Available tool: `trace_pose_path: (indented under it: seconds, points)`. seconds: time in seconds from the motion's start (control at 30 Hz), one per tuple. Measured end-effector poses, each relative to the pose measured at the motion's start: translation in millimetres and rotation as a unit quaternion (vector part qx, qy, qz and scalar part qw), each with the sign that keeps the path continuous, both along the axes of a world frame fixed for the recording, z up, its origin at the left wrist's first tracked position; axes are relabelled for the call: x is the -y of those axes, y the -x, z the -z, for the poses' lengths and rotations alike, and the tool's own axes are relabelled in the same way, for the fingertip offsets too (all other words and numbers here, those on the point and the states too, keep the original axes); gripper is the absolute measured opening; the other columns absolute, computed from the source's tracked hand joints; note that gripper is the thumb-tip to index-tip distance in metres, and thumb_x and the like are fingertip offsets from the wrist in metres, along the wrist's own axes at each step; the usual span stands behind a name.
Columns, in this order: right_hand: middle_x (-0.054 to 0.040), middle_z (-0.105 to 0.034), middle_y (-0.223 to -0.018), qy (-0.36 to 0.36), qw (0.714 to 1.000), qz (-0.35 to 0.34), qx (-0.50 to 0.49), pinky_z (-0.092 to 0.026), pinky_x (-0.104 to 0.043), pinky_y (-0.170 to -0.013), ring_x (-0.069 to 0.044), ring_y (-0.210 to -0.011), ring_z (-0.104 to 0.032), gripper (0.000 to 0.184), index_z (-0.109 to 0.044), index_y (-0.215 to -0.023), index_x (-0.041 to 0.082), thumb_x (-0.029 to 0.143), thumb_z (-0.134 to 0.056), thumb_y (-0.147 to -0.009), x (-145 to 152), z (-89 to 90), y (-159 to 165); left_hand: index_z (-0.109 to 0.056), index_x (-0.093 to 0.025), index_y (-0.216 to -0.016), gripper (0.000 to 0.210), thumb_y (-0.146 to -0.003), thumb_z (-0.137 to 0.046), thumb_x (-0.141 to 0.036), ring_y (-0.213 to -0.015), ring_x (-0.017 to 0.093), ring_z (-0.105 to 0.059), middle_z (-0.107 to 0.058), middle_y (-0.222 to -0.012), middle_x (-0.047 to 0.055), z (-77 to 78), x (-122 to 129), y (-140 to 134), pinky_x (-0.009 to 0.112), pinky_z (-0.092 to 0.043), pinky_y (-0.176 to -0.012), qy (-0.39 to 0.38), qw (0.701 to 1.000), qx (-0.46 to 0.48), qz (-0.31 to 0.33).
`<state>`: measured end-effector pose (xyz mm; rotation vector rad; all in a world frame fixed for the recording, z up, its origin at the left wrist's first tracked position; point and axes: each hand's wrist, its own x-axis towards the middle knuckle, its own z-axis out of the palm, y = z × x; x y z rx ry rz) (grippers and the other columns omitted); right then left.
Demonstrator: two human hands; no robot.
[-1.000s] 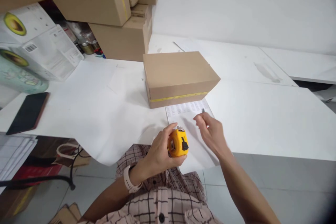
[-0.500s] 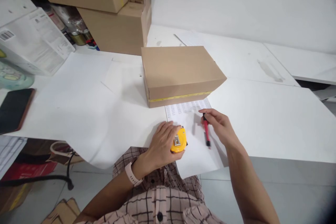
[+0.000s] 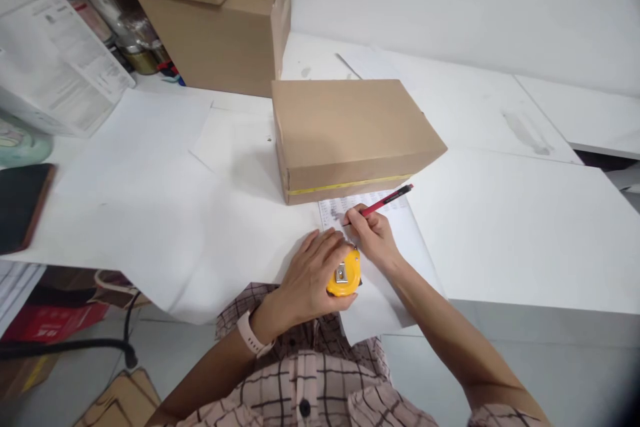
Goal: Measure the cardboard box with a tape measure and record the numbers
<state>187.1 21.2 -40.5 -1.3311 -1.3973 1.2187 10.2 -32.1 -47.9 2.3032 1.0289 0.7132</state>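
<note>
My left hand point(image 3: 316, 273) is closed round a yellow tape measure point(image 3: 349, 275), its fingers resting at the left edge of a printed sheet of paper point(image 3: 387, 293). In my right hand point(image 3: 374, 233) is a red and black pen point(image 3: 385, 201), tip down at the sheet near its rows of print. The tip itself is hidden behind the fingers. Just beyond both hands lies a closed cardboard box point(image 3: 350, 123), with yellow tape along its front side. The far end of the sheet runs up to the box's front; its near end hangs over the table edge.
Stacked cardboard boxes point(image 3: 215, 40) stand at the back left. Beside them are a white printed carton point(image 3: 65, 60) and several jars. A dark phone-like slab point(image 3: 25, 203) lies at the table's left edge, near large white sheets point(image 3: 150, 167). The white table point(image 3: 525, 227) stretches right.
My right hand has moved left and turned the pen round, bringing its tip down to the printed rows. The left hand keeps its hold on the tape measure. The view has shifted slightly.
</note>
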Motion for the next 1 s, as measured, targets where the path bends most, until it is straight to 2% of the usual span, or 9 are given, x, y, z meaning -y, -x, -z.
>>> trace_pose_path:
  seconds: [0.07, 0.13, 0.23, 0.3, 0.37, 0.47, 0.7, 1.0]
  points:
    - [0.0049, -0.047, -0.061, -0.006, 1.000, 0.013, 0.010, -0.033, -0.027, -0.050, -0.011, -0.052, -0.040, 0.030, -0.063, -0.089, 0.021, 0.050, -0.057, -0.095, -2, 11.0, 3, -0.046, -0.021, -0.136, 0.071, -0.075, -0.076, -0.044, -0.140, 0.033, -0.047, -0.058, -0.142, 0.014, -0.6, -2, 2, 0.054, -0.028, -0.122, 0.003, 1.000, -0.009, 0.007]
    - [0.0040, -0.056, -0.068, -0.009, 1.000, 0.022, -0.001, -0.040, -0.027, -0.055, -0.012, -0.058, -0.050, 0.022, -0.059, -0.100, 0.023, 0.045, -0.060, -0.095, -2, 18.0, 3, -0.046, -0.021, -0.136, 0.073, -0.075, -0.076, -0.046, -0.141, 0.032, -0.047, -0.057, -0.144, 0.014, -1.5, -4, 3, 0.054, -0.026, -0.124, 0.012, 1.000, -0.018, 0.014]
    - [0.0003, -0.065, -0.079, -0.013, 0.999, 0.034, -0.014, -0.047, -0.029, -0.063, -0.015, -0.069, -0.060, 0.022, -0.055, -0.096, 0.024, 0.043, -0.065, -0.092, -1, 20.8, 1, -0.047, -0.022, -0.136, 0.073, -0.075, -0.077, -0.048, -0.143, 0.031, -0.045, -0.056, -0.146, 0.013, -4.1, -7, 6, 0.054, -0.023, -0.125, 0.033, 0.998, -0.034, 0.029]
    - [0.0014, -0.061, -0.073, -0.033, 0.998, 0.048, 0.019, -0.044, -0.028, -0.061, -0.014, -0.064, -0.055, 0.023, -0.054, -0.085, 0.023, 0.042, -0.067, -0.090, -1, 20.0, 0, -0.046, -0.022, -0.136, 0.073, -0.075, -0.077, -0.048, -0.145, 0.031, -0.043, -0.056, -0.147, 0.013, -6.6, -10, 7, 0.054, -0.023, -0.125, 0.042, 0.997, -0.045, 0.041]
    - [0.0043, -0.050, -0.064, -0.061, 0.995, 0.055, 0.057, -0.039, -0.027, -0.057, -0.012, -0.058, -0.045, 0.026, -0.050, -0.075, 0.023, 0.037, -0.066, -0.090, -2, 19.2, 0, -0.045, -0.021, -0.136, 0.074, -0.074, -0.077, -0.046, -0.146, 0.031, -0.042, -0.056, -0.147, 0.014, -9.5, -12, 8, 0.055, -0.022, -0.126, 0.049, 0.996, -0.054, 0.055]
    - [0.0060, -0.042, -0.060, -0.093, 0.991, 0.054, 0.082, -0.035, -0.026, -0.055, -0.011, -0.056, -0.039, 0.027, -0.044, -0.070, 0.023, 0.031, -0.062, -0.090, -4, 19.6, 1, -0.045, -0.019, -0.134, 0.071, -0.074, -0.076, -0.042, -0.147, 0.031, -0.040, -0.057, -0.145, 0.015, -13.8, -15, 10, 0.055, -0.022, -0.126, 0.061, 0.993, -0.068, 0.072]
    - [0.0063, -0.041, -0.060, -0.099, 0.989, 0.041, 0.102, -0.032, -0.026, -0.052, -0.010, -0.055, -0.037, 0.027, -0.043, -0.070, 0.023, 0.030, -0.059, -0.091, -5, 19.9, 3, -0.047, -0.021, -0.130, 0.061, -0.076, -0.073, -0.036, -0.148, 0.031, -0.038, -0.058, -0.141, 0.013, -18.4, -17, 12, 0.055, -0.023, -0.126, 0.066, 0.991, -0.071, 0.088]
    - [0.0067, -0.041, -0.058, -0.091, 0.990, 0.039, 0.104, -0.033, -0.026, -0.051, -0.010, -0.053, -0.037, 0.026, -0.043, -0.070, 0.023, 0.029, -0.059, -0.089, -4, 17.0, 4, -0.047, -0.022, -0.129, 0.060, -0.077, -0.072, -0.036, -0.148, 0.032, -0.038, -0.061, -0.138, 0.011, -18.0, -18, 12, 0.055, -0.023, -0.126, 0.079, 0.990, -0.075, 0.088]
